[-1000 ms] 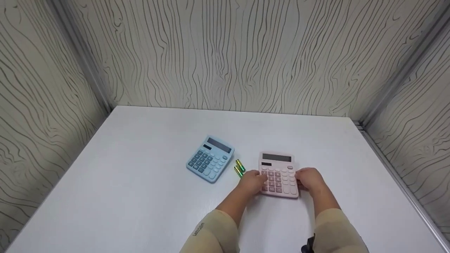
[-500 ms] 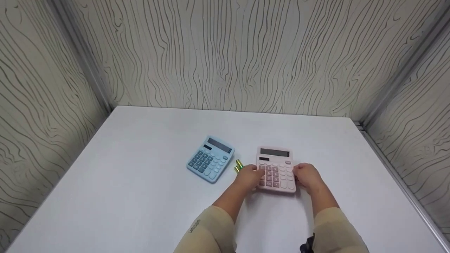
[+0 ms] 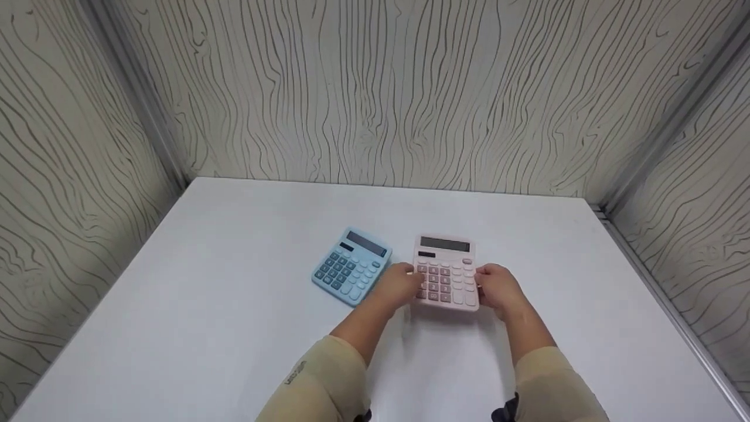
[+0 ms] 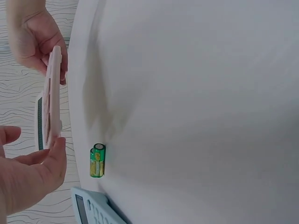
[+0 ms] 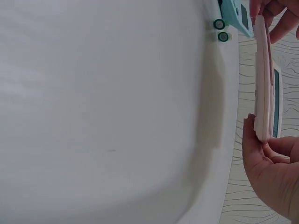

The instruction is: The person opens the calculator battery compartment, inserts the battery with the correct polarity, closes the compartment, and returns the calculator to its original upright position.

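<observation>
Both hands hold a pink calculator [image 3: 448, 271] above the table, its keys and screen facing up. My left hand [image 3: 397, 286] grips its left edge, thumb over the number keys. On the opposite edge my right hand [image 3: 499, 288] pinches it, fingers underneath. The left wrist view shows the pink calculator [image 4: 54, 88] edge-on, raised over the tabletop. Green-and-gold batteries [image 4: 97, 164] lie side by side on the table below; in the head view the left hand and calculator hide them. A light blue calculator [image 3: 350, 268] lies face up just left of my left hand.
A white table [image 3: 222, 281] bears everything. Wood-grain patterned panels [image 3: 363, 94] enclose its back and sides, with grey metal posts [image 3: 132, 94] at the corners.
The pink calculator has moved left and farther from me in both hands, rising off the table. The left hand now covers the batteries in the head view. The blue calculator stays put.
</observation>
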Demonstrator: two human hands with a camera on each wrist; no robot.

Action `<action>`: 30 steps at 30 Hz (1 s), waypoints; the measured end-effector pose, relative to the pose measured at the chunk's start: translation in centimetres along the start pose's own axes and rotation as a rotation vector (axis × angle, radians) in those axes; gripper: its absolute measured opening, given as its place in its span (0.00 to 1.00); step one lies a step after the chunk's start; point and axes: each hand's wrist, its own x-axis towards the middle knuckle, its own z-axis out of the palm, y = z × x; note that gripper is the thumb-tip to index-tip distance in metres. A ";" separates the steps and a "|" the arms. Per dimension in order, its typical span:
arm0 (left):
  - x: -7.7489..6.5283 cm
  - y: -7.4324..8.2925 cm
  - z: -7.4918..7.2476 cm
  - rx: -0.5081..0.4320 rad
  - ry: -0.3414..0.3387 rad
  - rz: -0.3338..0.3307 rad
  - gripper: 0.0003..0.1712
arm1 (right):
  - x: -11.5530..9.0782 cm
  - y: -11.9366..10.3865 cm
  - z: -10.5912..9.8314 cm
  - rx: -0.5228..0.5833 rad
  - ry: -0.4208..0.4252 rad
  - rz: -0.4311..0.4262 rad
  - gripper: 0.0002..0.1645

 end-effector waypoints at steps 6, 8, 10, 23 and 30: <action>-0.2 -0.2 -1.7 0.040 0.058 0.006 0.29 | -0.4 -0.8 2.0 0.118 0.025 -0.023 0.15; -0.2 -0.4 -2.1 0.053 0.075 0.014 0.30 | -0.5 -1.2 2.6 0.127 0.051 -0.025 0.15; -0.3 -0.5 -2.3 0.059 0.092 0.024 0.31 | -0.7 -1.5 3.2 0.133 0.075 -0.028 0.15; -0.8 -0.8 -2.2 0.305 0.212 0.056 0.57 | -1.8 -1.9 6.0 0.206 0.088 -0.090 0.16; -0.8 -1.3 -2.6 0.415 0.290 0.094 0.66 | -2.2 -1.3 7.0 0.241 -0.035 -0.111 0.24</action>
